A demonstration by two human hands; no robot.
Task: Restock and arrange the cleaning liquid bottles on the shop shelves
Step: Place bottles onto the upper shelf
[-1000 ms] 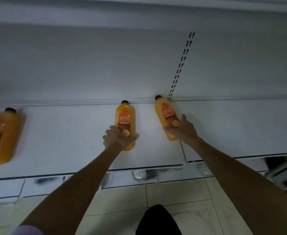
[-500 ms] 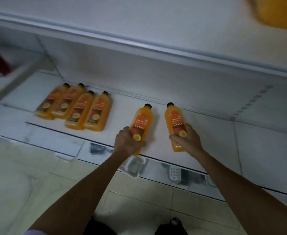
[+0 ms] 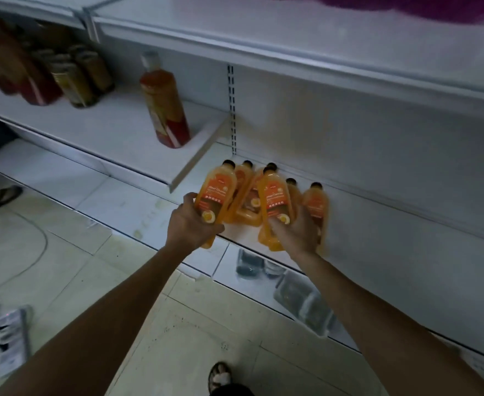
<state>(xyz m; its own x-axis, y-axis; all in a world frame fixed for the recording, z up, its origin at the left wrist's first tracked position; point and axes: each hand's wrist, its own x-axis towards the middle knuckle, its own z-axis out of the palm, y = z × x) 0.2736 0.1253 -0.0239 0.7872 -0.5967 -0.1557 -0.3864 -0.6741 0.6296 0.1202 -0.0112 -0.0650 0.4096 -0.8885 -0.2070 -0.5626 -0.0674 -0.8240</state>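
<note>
Over the white metal shelf (image 3: 378, 247), my left hand (image 3: 190, 224) grips one black-capped orange plastic bottle (image 3: 216, 192), my right hand (image 3: 298, 235) its twin bottle (image 3: 275, 195), now right before the shelved orange row (image 3: 316, 202), earlier apart.

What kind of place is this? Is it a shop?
Probably a shop. Long white shelves run in tiers, many identical orange floor cleaner bottles cluster on the bottom one, and a red bottle stands on the shelf above.
</note>
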